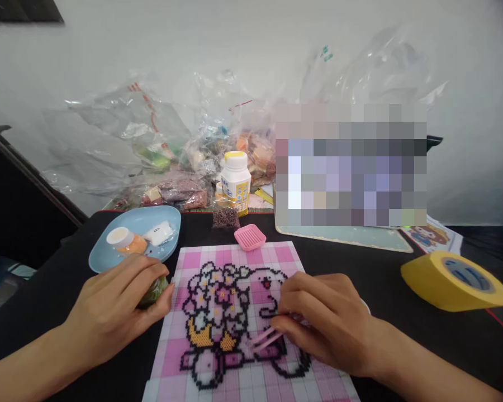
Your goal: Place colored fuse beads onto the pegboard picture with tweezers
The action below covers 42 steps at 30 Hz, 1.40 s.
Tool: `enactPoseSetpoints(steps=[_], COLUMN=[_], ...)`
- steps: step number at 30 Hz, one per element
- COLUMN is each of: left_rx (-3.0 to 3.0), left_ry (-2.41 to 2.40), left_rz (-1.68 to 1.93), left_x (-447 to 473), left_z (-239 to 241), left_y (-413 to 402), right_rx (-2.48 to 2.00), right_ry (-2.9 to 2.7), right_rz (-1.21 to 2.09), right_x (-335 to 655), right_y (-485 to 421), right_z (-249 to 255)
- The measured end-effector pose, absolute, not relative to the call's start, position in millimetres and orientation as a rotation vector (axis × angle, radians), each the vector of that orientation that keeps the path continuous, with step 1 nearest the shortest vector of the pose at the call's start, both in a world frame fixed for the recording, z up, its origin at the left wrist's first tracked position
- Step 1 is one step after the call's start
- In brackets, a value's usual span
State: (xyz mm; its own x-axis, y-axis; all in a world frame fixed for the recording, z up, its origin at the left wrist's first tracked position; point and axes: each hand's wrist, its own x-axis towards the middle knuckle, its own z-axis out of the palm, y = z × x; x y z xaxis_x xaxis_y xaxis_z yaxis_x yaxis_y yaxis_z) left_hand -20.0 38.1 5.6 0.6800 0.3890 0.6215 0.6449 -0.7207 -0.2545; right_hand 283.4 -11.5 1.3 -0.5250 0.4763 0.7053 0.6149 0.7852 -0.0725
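Observation:
A pink and white checkered pegboard (pixel 174 349) lies before me, bearing a bead picture (pixel 235 312) outlined in black with yellow and pink parts. My left hand (pixel 117 304) is wrapped round a small clear jar of green beads (pixel 154 291) at the board's left edge. In my right hand (pixel 327 318) are pink tweezers (pixel 268 339), their tips low over the picture's lower middle. Whether a bead sits between the tips is too small to tell. A pink ridged tray (pixel 250 238) rests at the board's far edge.
On a blue plate (pixel 98 251) are a white-lidded jar of orange beads (pixel 126 240) and a white packet (pixel 160 233). A white bottle (pixel 236 181) stands behind a bag of dark beads (pixel 225 216). Yellow tape (pixel 427 279) lies right; plastic bags (pixel 151 128) pile behind.

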Motion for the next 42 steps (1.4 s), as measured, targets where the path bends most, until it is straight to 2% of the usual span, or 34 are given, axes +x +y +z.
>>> enactPoseSetpoints(steps=[7, 12, 21, 27, 32, 42], left_rx=[-2.482, -2.54, -2.612, -2.53, -2.543, -2.417], left_ry=[-0.679, -0.8, -0.739, -1.004, -0.81, -0.91], left_rz=[-0.677, -0.663, -0.612, -0.725, -0.633, -0.869], left_x=[-37.7, -42.7, -55.2, -51.8, -53.2, -26.7], left_z=[0.2, -2.5, -5.2, -7.2, -3.9, 5.7], left_y=[43.2, 43.0, 49.7, 42.6, 46.3, 39.7], right_rx=[-0.804, -0.804, -0.788, -0.84, -0.897, -0.89], right_ry=[-2.234, -2.268, -2.326, -2.308, -2.305, -2.312], right_rz=[-0.252, -0.206, -0.155, -0.195, -0.191, -0.175], right_x=[279.6, 278.7, 279.2, 279.9, 279.6, 278.4], right_y=[-14.6, -15.0, -13.6, -10.6, -11.5, -14.5], right_z=[5.6, 12.1, 10.9, 8.2, 4.5, 6.7])
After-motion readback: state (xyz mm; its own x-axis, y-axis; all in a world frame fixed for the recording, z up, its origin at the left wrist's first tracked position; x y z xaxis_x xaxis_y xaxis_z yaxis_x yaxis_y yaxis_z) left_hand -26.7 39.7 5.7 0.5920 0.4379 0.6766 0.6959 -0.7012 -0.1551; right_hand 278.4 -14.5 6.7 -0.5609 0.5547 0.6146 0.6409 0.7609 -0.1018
